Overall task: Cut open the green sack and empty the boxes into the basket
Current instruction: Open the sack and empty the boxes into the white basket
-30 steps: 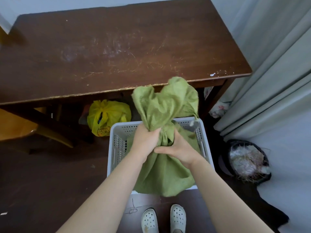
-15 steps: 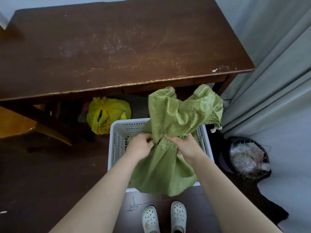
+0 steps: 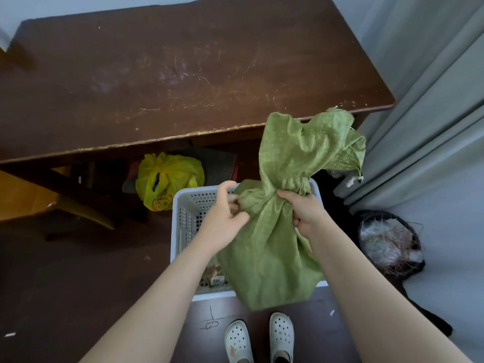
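The green woven sack (image 3: 275, 247) hangs bunched over the white perforated basket (image 3: 183, 205) on the floor. My right hand (image 3: 301, 210) grips the sack's gathered neck from the right. My left hand (image 3: 222, 218) pinches the cloth at the neck's left side. The loose top of the sack flares up and to the right, in front of the table edge. A box (image 3: 216, 277) shows at the basket's bottom near the front left; the sack hides the rest of the basket's inside.
A dark wooden table (image 3: 183, 74) stands just behind the basket. A yellow plastic bag (image 3: 167, 179) lies under it. A black bin (image 3: 390, 242) full of scraps sits right, by grey curtains (image 3: 432, 113). My white shoes (image 3: 259, 336) stand before the basket.
The sack's loose top has swung from the middle toward the right. My hands moved apart and both regripped the neck, and the sack's body shifted right, uncovering the basket's left side.
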